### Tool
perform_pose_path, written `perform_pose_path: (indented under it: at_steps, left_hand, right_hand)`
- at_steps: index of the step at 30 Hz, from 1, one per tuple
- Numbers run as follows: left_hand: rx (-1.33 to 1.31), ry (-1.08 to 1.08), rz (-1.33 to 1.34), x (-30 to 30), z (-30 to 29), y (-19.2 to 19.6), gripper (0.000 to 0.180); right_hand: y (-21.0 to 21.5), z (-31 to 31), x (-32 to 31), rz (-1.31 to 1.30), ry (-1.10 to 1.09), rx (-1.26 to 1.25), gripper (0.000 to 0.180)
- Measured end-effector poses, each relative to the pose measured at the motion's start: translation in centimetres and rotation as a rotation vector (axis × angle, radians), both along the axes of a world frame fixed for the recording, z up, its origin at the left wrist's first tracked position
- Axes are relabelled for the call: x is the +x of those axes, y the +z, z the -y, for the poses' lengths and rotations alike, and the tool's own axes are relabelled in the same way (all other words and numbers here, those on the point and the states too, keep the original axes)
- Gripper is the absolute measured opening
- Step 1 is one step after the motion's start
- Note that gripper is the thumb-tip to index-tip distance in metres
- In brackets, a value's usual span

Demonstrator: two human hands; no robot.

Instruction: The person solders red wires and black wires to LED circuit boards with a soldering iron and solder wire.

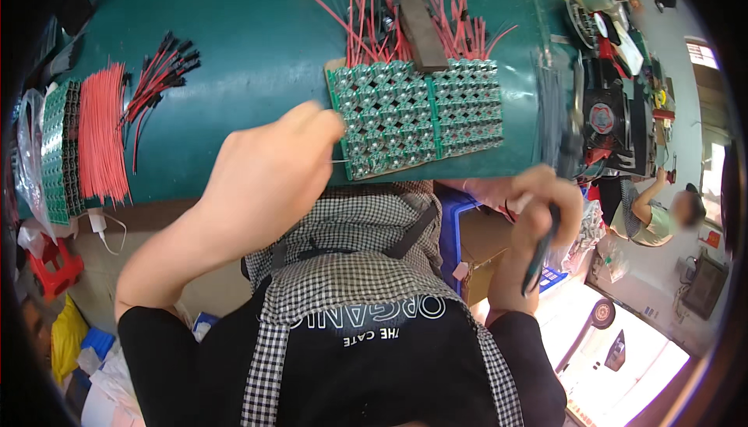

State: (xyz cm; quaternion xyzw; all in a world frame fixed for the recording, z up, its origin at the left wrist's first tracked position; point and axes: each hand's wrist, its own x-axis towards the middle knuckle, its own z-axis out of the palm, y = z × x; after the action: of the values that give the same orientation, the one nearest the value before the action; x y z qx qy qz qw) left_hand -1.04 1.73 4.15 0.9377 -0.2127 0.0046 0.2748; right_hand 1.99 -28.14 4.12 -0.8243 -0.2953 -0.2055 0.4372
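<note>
The worktop is deep green. The panel is brighter green, patterned with rows of silvery dots and black gaps; the wires above it are coral red, the bar dark grey-brown. The bundle is coral red too, the leads red with black ends. The tool is dark. The apron is black-and-white check, the shirt black with white lettering, the stool red.

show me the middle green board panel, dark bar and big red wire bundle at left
Green board panel (417, 119), head view: middle of its face.
Dark bar (414, 18), head view: middle of its length.
Red wire bundle (103, 132), head view: middle of its strands.
</note>
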Motion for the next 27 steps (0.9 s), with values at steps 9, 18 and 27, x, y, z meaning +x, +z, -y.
perform_pose_path:
  at_steps: [9,18,27]
  left_hand:
    - [-1.229,0.516,-0.925,-6.0,-4.4,-3.0,0.009]
    - [-0.147,0.653,0.365,-1.6,-0.1,-2.8,0.011]
    - [-0.336,0.478,0.281,-0.9,1.7,-3.5,0.015]
  right_hand:
    - [-2.1,-0.1,-3.7,-0.112,0.21,0.483,0.092]
    - [0.2,-2.2,-2.5,-0.155,0.061,-0.016,0.058]
    - [0.9,-3.1,-2.2,-0.191,0.031,0.013,0.04]
